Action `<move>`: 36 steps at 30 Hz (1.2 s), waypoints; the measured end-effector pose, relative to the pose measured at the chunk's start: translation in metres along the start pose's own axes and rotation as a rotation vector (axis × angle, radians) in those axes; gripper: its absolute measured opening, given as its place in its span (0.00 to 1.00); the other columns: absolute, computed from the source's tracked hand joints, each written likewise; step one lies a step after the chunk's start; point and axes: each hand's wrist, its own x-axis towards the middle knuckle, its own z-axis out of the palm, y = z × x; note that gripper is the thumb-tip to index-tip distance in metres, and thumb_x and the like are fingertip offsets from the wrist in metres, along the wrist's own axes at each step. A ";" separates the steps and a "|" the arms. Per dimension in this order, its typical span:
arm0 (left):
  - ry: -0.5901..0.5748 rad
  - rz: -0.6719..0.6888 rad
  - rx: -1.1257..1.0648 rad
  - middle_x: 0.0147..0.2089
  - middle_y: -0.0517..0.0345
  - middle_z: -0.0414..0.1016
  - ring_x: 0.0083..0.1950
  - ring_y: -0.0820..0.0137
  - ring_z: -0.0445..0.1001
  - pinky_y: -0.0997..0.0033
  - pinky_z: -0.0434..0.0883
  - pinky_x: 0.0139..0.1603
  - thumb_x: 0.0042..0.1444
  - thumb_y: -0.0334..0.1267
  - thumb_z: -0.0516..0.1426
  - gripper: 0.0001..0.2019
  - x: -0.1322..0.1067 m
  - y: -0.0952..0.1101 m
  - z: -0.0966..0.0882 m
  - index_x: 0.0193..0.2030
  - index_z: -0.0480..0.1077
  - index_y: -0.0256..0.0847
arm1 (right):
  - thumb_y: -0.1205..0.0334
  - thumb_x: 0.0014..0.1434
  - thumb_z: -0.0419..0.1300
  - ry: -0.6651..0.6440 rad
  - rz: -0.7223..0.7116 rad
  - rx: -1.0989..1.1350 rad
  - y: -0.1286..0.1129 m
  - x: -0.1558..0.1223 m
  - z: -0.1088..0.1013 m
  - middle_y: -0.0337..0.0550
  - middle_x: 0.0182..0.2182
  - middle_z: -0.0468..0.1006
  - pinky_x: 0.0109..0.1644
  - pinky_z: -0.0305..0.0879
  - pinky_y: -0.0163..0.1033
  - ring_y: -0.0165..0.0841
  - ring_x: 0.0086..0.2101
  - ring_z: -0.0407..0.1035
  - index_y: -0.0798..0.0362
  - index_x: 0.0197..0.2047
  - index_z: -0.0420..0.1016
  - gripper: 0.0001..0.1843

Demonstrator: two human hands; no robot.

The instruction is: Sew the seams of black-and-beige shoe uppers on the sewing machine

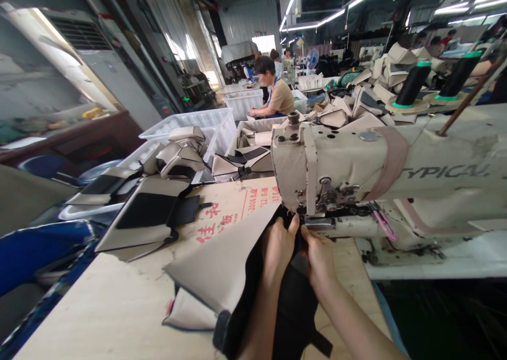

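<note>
A beige and black fabric piece (222,265) lies on the sewing table, running under the head of a beige sewing machine (356,170). My left hand (277,246) is closed on the black part of the fabric just below the needle area. Right beside it, my right hand (319,257) pinches the same black fabric. Both hands sit close together at the presser foot, which they partly hide.
A stack of sewn beige and black pieces (146,212) lies on the table's left. White plastic crates (198,125) stand behind with more pieces. Two black thread cones (414,83) stand on the machine's right. Another person (273,93) sits working farther back.
</note>
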 end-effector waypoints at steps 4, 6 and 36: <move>0.007 0.000 0.007 0.21 0.58 0.65 0.20 0.75 0.59 0.76 0.51 0.23 0.57 0.54 0.44 0.24 0.001 0.000 0.000 0.27 0.68 0.35 | 0.43 0.45 0.61 -0.011 -0.048 -0.069 0.001 0.000 0.000 0.33 0.11 0.60 0.18 0.46 0.34 0.25 0.15 0.51 0.55 0.17 0.66 0.23; 0.004 -0.016 0.009 0.20 0.59 0.65 0.20 0.75 0.59 0.75 0.51 0.23 0.57 0.53 0.45 0.23 0.001 0.002 0.000 0.27 0.68 0.35 | 0.41 0.47 0.59 -0.020 -0.073 -0.110 0.002 -0.001 0.002 0.33 0.10 0.60 0.18 0.47 0.33 0.25 0.14 0.51 0.55 0.17 0.65 0.24; 0.028 0.021 -0.043 0.18 0.65 0.54 0.20 0.77 0.51 0.76 0.49 0.23 0.56 0.53 0.47 0.22 -0.002 0.000 -0.003 0.22 0.63 0.37 | 0.53 0.56 0.54 0.562 -1.254 -1.071 -0.123 0.003 -0.212 0.50 0.33 0.76 0.43 0.64 0.43 0.42 0.37 0.70 0.55 0.39 0.76 0.16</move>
